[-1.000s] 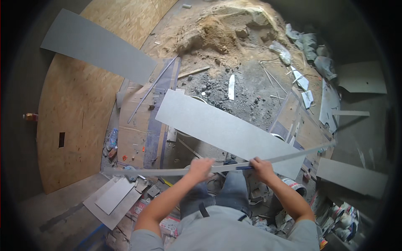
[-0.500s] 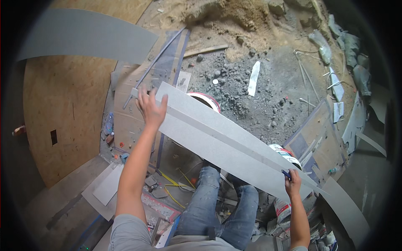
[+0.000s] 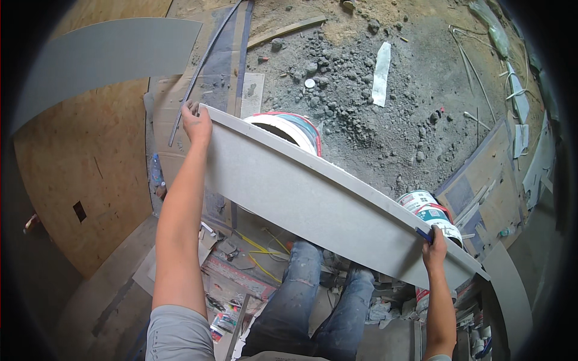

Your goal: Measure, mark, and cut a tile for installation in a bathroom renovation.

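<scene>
A long light-grey board (image 3: 313, 198) slants across my lap from far left to near right, resting over two buckets. A narrow strip (image 3: 337, 174) runs along its far edge. My left hand (image 3: 197, 123) is closed around the board's far left corner, fingers curled over the edge. Near the right end, my right hand (image 3: 435, 248) is closed on a small dark-blue tool (image 3: 424, 234), held against the far edge. What kind of tool it is cannot be made out. The white bucket (image 3: 316, 135) and the second bucket (image 3: 442, 225) are partly hidden by the board.
Grey rubble (image 3: 355, 102) covers the ground ahead. A thin metal bar (image 3: 208, 63) lies on cardboard at the far left, near a plywood sheet (image 3: 78, 156). A curved-looking grey panel (image 3: 114, 51) stands behind it. Yellow straps (image 3: 256, 246) and scraps lie by my legs.
My left hand went from open above the board to gripping its far left corner. The strip that crossed the board's middle now shows along its far edge. My right hand still holds the tool.
</scene>
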Demonstrator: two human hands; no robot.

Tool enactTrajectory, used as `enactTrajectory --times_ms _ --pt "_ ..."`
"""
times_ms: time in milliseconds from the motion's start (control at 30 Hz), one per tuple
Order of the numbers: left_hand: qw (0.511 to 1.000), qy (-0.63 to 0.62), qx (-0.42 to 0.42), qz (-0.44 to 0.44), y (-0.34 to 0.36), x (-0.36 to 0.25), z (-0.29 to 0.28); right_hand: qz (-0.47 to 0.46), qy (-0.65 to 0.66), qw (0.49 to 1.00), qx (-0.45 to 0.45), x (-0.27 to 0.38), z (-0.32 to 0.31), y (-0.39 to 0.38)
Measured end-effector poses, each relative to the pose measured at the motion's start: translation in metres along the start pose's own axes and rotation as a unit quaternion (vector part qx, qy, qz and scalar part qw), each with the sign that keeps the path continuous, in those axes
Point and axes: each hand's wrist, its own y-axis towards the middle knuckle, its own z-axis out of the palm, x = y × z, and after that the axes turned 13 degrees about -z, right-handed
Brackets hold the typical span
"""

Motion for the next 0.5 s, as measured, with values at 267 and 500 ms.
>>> enactTrajectory --times_ms 267,500 --pt "0.996 0.082 0.040 0.006 0.012 0.003 0.003 -0.015 0.008 1.000 -0.002 -0.004 0.016 0.002" --pt "0.981 0.166 0.104 0.005 0.028 0.085 0.004 -0.041 -0.059 0.997 0.036 -0.046 0.016 -0.028"
